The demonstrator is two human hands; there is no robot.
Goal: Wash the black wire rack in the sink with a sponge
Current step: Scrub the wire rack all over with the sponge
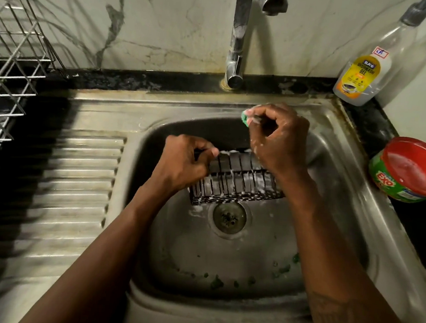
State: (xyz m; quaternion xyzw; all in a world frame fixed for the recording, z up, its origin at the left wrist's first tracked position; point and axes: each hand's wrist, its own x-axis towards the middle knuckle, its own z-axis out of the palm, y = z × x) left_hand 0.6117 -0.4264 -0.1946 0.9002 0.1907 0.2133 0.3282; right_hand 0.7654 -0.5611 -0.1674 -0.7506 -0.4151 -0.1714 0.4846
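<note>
Under a marbled wall (167,28), one steel sink (349,147) contains one soapy black wire rack (236,181), with one dishwash bottle (364,71) and one soap tub (412,171) beside the basin; the left hand (180,163) grips the rack's end, the right hand (278,138) pinches seemingly a green sponge (245,116).

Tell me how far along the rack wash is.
Soaping looks largely done: white suds coat the bars of the black wire rack. In hand: the left hand grips its left end over the sink, and the right hand holds the green sponge near its far edge. Left: rinsing, since foam covers it and no water shows at the tap.
</note>
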